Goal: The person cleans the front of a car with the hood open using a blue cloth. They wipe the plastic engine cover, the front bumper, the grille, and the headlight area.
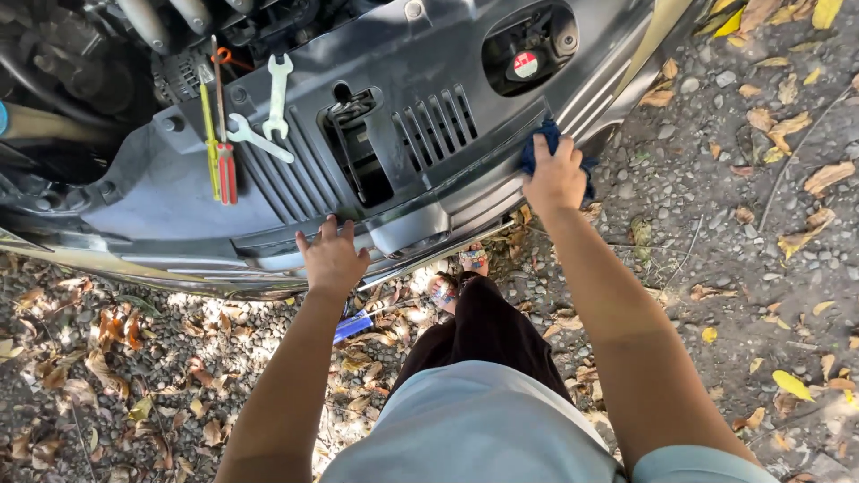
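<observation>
Two hands on the front panel of an open engine bay.

The left hand point(332, 258) is laid open and flat on the grey front panel point(420, 210), nothing gripped; the screwdrivers point(222, 152) and wrenches point(268, 112) lie up-left of it, long axes mostly running away from the person; the right hand point(555, 177) is closed on a blue cloth point(540, 143), pressed to the panel's right edge.

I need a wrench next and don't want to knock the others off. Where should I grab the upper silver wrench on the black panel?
Take the upper silver wrench by its bare middle shank, coming from the right. It lies flat and nearly upright; the second wrench touches or nearly touches its lower end, and the screwdrivers crowd its left.
</observation>
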